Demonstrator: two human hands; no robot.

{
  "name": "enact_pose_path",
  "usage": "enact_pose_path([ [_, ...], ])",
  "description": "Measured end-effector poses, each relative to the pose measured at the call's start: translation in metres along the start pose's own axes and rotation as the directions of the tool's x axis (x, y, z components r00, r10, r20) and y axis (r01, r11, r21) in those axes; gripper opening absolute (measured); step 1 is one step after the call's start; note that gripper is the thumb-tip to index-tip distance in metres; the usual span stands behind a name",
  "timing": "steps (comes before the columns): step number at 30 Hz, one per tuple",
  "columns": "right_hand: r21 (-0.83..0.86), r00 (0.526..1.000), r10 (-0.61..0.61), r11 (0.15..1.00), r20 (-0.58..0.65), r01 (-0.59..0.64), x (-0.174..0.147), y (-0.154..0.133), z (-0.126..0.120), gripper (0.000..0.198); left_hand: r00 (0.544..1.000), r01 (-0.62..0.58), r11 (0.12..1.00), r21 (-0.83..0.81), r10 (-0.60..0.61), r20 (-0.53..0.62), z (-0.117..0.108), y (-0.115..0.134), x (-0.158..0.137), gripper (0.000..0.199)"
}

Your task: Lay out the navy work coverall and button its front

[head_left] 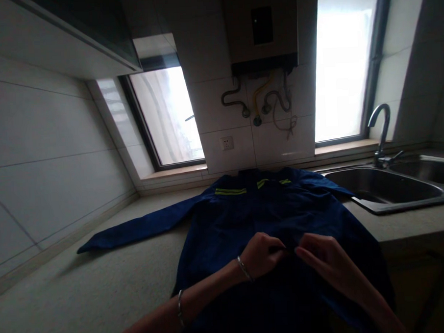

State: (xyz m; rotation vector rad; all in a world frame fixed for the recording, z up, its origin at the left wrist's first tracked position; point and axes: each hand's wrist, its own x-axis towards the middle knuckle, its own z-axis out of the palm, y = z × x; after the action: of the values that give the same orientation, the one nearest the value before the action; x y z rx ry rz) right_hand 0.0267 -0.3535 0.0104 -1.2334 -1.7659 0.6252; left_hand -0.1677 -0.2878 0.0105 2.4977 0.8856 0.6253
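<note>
A dark blue work jacket [224, 220] with yellow-green stripes on its chest lies spread over the counter, collar toward the wall. One sleeve stretches out to the left; the other reaches the sink's edge. Over the jacket's lower front, my left hand [264, 255] is closed in a pinch on the dark fabric. Close beside it, my right hand [325, 257] is also closed, thumb against the curled fingers, at the jacket's front. Deep shadow hides exactly which bit of cloth lies between the fingertips. Two bracelets circle my left wrist and forearm.
To the right is a steel double sink [392, 183] with a curved faucet [382, 125]. A water heater [262, 32] with hoses hangs on the tiled wall above a socket [227, 143]. Pale countertop [102, 299] extends left, and a cabinet [72, 35] overhangs the upper left.
</note>
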Motion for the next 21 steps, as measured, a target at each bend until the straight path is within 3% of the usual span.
enact_pose_path([
  [3,-0.117,0.999,0.035,0.993,0.016,-0.033,-0.027,-0.001,0.011,0.04,0.998,0.025,0.999,0.04,-0.023,-0.058,-0.003,0.001,-0.001,0.018],
  [5,-0.088,0.998,0.063,0.994,-0.013,-0.064,-0.033,0.004,0.02,0.042,0.997,0.021,0.997,0.078,-0.016,-0.075,-0.004,0.002,-0.001,0.016],
  [7,-0.014,0.984,0.127,0.992,-0.123,-0.129,-0.036,0.012,0.026,0.044,0.997,0.001,0.993,0.119,0.009,-0.083,-0.007,0.005,-0.001,0.015],
  [10,0.139,0.909,0.267,0.962,-0.319,-0.234,-0.042,0.023,0.027,0.046,0.995,-0.067,0.978,0.195,0.081,-0.064,-0.021,0.006,0.002,0.016],
  [13,0.269,0.858,0.376,0.918,-0.349,-0.293,-0.051,0.029,0.018,0.048,0.995,-0.097,0.952,0.29,0.103,-0.005,-0.039,0.001,0.005,0.028],
  [17,0.37,0.863,0.474,0.844,-0.174,-0.389,-0.064,0.033,0.001,0.047,0.998,-0.035,0.921,0.388,0.013,0.059,-0.053,-0.012,0.008,0.028],
  [20,0.327,0.917,0.376,0.857,0.131,-0.398,-0.073,0.038,-0.009,0.042,0.992,0.104,0.881,0.462,-0.123,0.01,-0.05,-0.024,0.008,0.034],
  [21,0.304,0.916,0.323,0.871,0.238,-0.386,-0.076,0.04,-0.01,0.04,0.985,0.156,0.873,0.462,-0.174,-0.005,-0.046,-0.028,0.008,0.038],
])
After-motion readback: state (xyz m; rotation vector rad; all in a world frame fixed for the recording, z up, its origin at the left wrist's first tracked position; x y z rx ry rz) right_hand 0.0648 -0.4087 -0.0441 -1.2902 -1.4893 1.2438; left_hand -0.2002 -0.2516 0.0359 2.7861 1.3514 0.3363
